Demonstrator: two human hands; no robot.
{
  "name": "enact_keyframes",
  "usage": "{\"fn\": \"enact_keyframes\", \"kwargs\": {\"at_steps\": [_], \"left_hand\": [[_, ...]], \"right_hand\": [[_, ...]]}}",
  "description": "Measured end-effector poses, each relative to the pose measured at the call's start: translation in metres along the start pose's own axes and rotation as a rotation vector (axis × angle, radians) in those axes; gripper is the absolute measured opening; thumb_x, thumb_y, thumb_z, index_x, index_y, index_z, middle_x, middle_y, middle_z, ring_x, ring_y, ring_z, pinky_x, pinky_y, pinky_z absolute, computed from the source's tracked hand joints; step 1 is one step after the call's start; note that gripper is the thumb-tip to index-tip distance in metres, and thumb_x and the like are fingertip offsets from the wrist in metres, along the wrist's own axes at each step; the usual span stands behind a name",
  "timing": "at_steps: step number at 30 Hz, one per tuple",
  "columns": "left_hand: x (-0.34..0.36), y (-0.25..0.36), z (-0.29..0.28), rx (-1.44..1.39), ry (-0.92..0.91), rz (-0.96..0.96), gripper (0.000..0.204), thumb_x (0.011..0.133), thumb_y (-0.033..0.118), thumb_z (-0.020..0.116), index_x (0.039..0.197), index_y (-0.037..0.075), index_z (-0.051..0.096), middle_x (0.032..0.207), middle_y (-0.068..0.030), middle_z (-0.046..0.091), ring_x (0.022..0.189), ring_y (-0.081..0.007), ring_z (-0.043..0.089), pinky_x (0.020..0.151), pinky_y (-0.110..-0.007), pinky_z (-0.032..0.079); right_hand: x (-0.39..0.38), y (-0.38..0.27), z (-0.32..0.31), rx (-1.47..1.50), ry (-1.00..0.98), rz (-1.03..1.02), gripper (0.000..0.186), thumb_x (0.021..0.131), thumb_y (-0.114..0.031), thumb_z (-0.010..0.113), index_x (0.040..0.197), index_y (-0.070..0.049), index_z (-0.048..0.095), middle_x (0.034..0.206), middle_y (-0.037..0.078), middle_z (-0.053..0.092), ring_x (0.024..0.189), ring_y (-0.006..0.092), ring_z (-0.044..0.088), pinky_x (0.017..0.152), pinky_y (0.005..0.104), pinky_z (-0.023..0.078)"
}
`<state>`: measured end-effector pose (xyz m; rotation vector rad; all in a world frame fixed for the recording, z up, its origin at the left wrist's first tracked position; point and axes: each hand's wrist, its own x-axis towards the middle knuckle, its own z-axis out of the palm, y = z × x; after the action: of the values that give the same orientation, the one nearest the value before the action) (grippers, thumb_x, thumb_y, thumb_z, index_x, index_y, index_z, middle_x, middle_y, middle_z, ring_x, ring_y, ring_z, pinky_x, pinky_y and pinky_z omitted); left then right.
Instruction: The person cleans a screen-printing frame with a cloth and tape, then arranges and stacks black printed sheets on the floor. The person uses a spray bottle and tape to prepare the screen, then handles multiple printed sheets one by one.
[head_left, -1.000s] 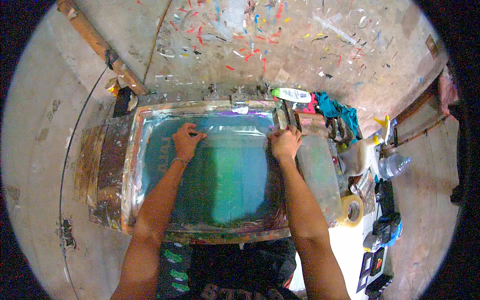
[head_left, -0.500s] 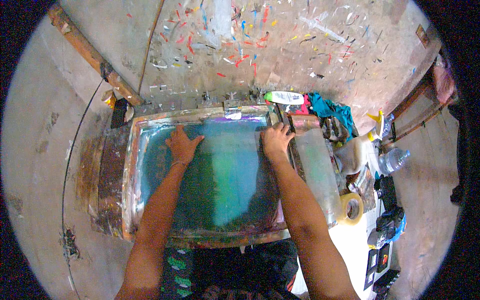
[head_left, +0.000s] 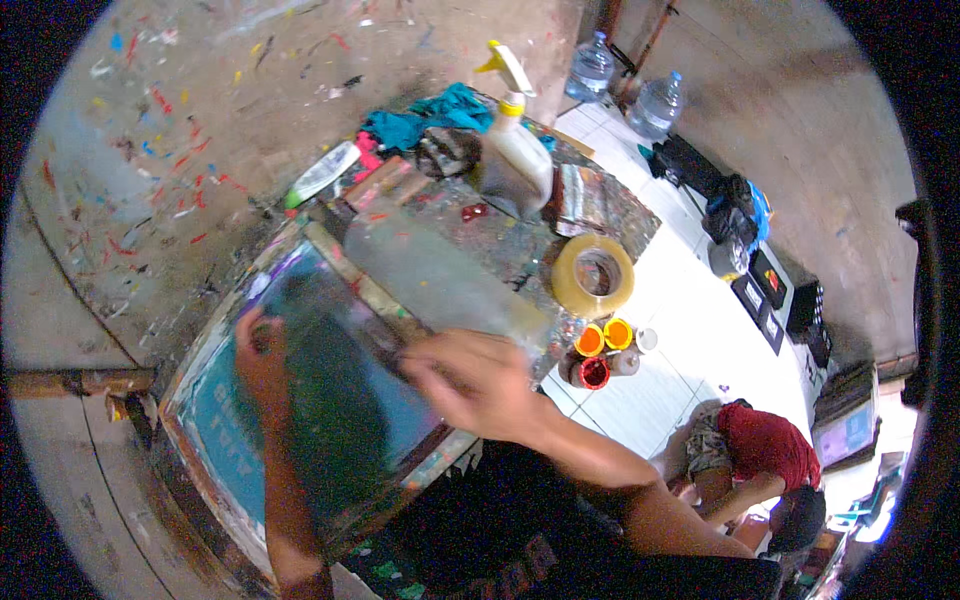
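Observation:
A wooden screen-printing frame (head_left: 350, 278) with blue-green mesh (head_left: 335, 400) lies tilted across the left of the view. Over the mesh is my left hand (head_left: 264, 360), its thumb and a finger curved apart with nothing visible between them. My right hand (head_left: 475, 385) is at the frame's right edge, fingers curled in and blurred. Whether it grips the frame or something small is hidden. Right beside the frame lies a greyish translucent sheet or board (head_left: 440, 265) on a paint-stained table.
On the table are a tape roll (head_left: 571, 285), a spray bottle (head_left: 522, 160), a teal cloth (head_left: 430, 118) and a white bottle (head_left: 325, 172). Open orange (head_left: 590, 341) and red (head_left: 593, 375) paint pots stand near the white tiles. A person in red (head_left: 765, 450) crouches at lower right.
The view has swung right, bringing the paint pots and the person in. My left hand's spread fingers are now more curled. My right hand has come down toward the near part of the frame's right edge.

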<state>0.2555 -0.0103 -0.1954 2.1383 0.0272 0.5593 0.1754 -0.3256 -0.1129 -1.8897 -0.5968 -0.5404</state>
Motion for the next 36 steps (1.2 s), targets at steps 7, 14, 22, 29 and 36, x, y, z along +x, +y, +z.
{"fn": "enact_keyframes", "kwargs": {"at_steps": [7,14,22,29,36], "left_hand": [[-0.005,0.203,0.209,-0.075,-0.749,0.707,0.059,0.073,0.021,0.08,0.128,0.013,0.059,0.12,-0.013,0.065,0.103,-0.0314,0.062,0.097,-0.046,0.039],[-0.007,0.229,0.269,0.499,-0.953,0.775,0.002,0.076,0.019,0.072,0.076,0.019,0.074,0.08,-0.0035,0.071,0.09,-0.0233,0.065,0.086,-0.044,0.037],[-0.036,0.284,0.182,-0.147,-0.783,0.817,0.01,0.078,0.024,0.072,0.078,0.014,0.07,0.082,-0.0083,0.069,0.082,-0.0264,0.066,0.082,-0.047,0.041],[-0.132,0.233,0.053,-0.266,-1.325,0.297,0.024,0.085,0.029,0.071,0.084,0.005,0.068,0.083,-0.0075,0.07,0.076,-0.0212,0.067,0.072,-0.036,0.051],[-0.113,0.214,-0.131,0.081,-0.999,-0.166,0.021,0.084,0.024,0.072,0.084,0.003,0.07,0.079,-0.0096,0.071,0.071,-0.0198,0.067,0.067,-0.037,0.051]], "right_hand": [[-0.055,0.05,-0.146,-0.581,0.124,0.499,0.038,0.077,-0.011,0.075,0.111,0.001,0.062,0.101,0.016,0.065,0.101,0.0302,0.062,0.088,0.0426,0.048],[-0.085,0.111,-0.163,-0.974,-0.288,0.459,0.051,0.08,-0.027,0.072,0.126,-0.01,0.058,0.118,0.01,0.061,0.121,0.029,0.052,0.1,0.0616,0.029],[-0.09,0.009,-0.236,-0.576,-0.259,0.177,0.035,0.074,-0.021,0.074,0.099,0.001,0.062,0.094,0.017,0.063,0.095,0.0344,0.06,0.096,0.0484,0.036],[-0.139,-0.041,-0.201,-0.088,-0.801,0.508,0.051,0.07,-0.037,0.086,0.094,0.002,0.064,0.079,0.016,0.069,0.076,0.0289,0.072,0.067,0.0387,0.056],[-0.164,0.01,-0.169,-0.145,-1.42,0.918,0.08,0.076,-0.054,0.078,0.132,-0.001,0.056,0.104,0.016,0.072,0.089,0.0212,0.071,0.082,0.0325,0.055]]}}
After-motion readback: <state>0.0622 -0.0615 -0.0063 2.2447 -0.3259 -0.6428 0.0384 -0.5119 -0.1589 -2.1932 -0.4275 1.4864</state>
